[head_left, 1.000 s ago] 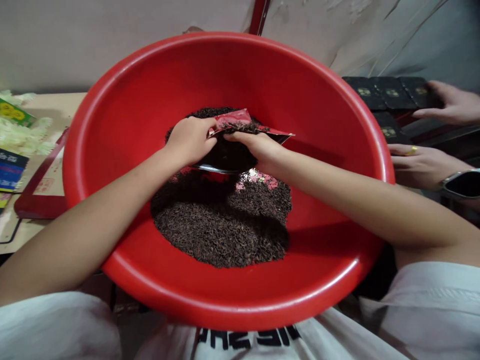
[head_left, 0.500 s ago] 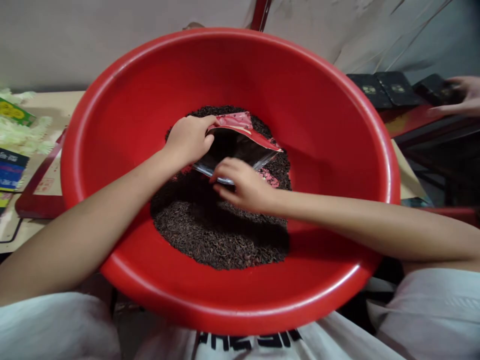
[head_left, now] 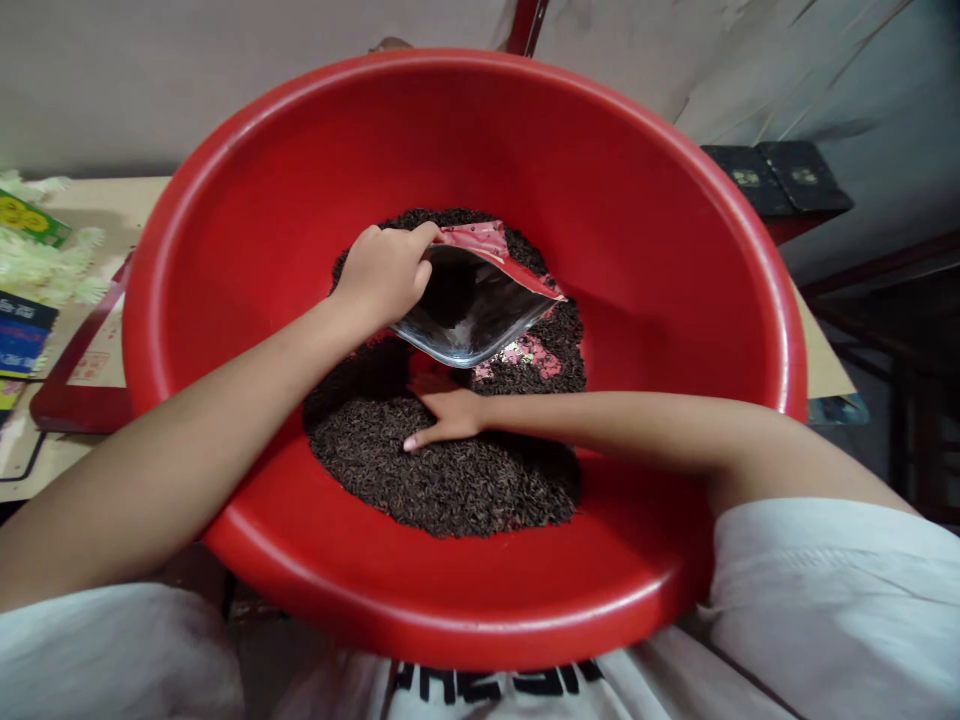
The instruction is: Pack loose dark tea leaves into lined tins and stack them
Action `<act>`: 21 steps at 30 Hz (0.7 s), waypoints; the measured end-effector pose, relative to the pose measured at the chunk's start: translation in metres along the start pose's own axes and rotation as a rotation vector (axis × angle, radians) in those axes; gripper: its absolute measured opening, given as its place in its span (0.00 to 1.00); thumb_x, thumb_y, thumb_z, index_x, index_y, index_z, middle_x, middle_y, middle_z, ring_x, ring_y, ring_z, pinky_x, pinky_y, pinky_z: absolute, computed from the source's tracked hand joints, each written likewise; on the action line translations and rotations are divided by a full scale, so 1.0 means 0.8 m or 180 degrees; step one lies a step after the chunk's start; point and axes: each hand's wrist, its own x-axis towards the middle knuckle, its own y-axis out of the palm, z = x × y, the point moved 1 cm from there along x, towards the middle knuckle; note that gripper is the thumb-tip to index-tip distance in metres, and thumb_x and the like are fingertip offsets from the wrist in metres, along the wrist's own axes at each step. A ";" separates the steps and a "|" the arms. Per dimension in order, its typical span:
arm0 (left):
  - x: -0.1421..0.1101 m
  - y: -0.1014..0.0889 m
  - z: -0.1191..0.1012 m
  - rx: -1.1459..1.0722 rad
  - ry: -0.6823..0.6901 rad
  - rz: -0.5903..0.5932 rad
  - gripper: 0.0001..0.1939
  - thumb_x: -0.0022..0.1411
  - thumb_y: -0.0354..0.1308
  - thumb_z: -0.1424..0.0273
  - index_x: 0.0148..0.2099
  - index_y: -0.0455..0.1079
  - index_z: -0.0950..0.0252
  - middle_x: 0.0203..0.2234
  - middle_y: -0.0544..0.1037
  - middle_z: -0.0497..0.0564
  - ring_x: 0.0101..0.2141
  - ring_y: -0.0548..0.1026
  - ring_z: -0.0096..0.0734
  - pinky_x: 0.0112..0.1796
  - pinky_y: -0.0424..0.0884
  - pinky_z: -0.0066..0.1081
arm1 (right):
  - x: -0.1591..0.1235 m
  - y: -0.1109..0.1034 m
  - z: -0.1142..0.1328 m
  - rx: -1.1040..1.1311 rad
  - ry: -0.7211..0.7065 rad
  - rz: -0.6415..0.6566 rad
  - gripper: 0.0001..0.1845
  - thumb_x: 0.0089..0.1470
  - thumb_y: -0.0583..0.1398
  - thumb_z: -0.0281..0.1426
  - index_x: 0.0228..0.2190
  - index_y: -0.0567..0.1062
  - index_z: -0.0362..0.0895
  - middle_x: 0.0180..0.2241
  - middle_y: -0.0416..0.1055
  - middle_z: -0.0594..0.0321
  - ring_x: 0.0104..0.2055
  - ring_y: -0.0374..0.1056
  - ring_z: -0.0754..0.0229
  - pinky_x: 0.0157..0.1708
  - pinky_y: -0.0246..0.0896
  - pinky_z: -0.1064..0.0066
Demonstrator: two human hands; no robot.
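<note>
Dark loose tea leaves point(head_left: 450, 500) lie heaped at the bottom of a big red plastic basin point(head_left: 480, 610). My left hand point(head_left: 382, 275) pinches the upper left edge of a red and pink foil pouch point(head_left: 495, 320). The pouch's mouth gapes toward me, showing a silvery lining; dark material seems to lie deeper inside. Just below the pouch, my right hand point(head_left: 448, 410) rests on the leaves with thumb and fingers spread. Shadow under the pouch partly hides its fingertips, and no object shows in it.
Black boxes point(head_left: 802, 178) stand on a ledge beyond the basin's right rim. To the left, a table point(head_left: 112, 205) carries a red-edged box point(head_left: 82, 395), a green packet point(head_left: 34, 220), a blue packet point(head_left: 26, 335) and pale frilly material. A wall rises behind the basin.
My right hand has come away from the pouch's mouth and dropped onto the leaves below, fingers spreading. The left hand keeps its hold. Another person's hand and a black box have left the right side.
</note>
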 end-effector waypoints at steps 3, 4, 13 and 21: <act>0.001 0.001 0.002 0.0043 0.0022 0.0029 0.19 0.64 0.46 0.74 0.55 0.67 0.65 0.42 0.77 0.56 0.46 0.74 0.43 0.48 0.65 0.38 | -0.012 0.000 0.030 0.0026 -0.0054 0.0405 0.58 0.38 0.63 0.58 0.59 0.58 0.32 0.60 0.59 0.42 0.60 0.60 0.46 0.59 0.54 0.62; 0.001 0.001 0.002 0.0061 0.0025 0.0039 0.19 0.64 0.47 0.73 0.55 0.67 0.65 0.42 0.77 0.56 0.46 0.74 0.43 0.48 0.65 0.38 | -0.015 -0.002 0.037 -0.0043 -0.0034 0.0510 0.58 0.34 0.65 0.57 0.58 0.60 0.32 0.58 0.60 0.41 0.58 0.61 0.44 0.58 0.56 0.61; 0.001 0.001 0.004 0.0064 -0.0059 0.0067 0.17 0.63 0.48 0.71 0.53 0.69 0.65 0.39 0.77 0.55 0.44 0.73 0.43 0.47 0.64 0.38 | -0.059 -0.018 0.059 0.0840 0.0826 0.0579 0.26 0.37 0.67 0.33 0.41 0.73 0.37 0.42 0.75 0.53 0.43 0.71 0.52 0.41 0.65 0.68; 0.000 -0.001 0.002 -0.0089 -0.0075 0.0074 0.17 0.62 0.49 0.70 0.51 0.70 0.64 0.38 0.77 0.54 0.44 0.73 0.41 0.48 0.64 0.37 | -0.085 -0.068 0.076 0.3543 0.1514 -0.0355 0.10 0.38 0.63 0.24 0.29 0.72 0.39 0.28 0.73 0.63 0.30 0.68 0.64 0.41 0.66 0.67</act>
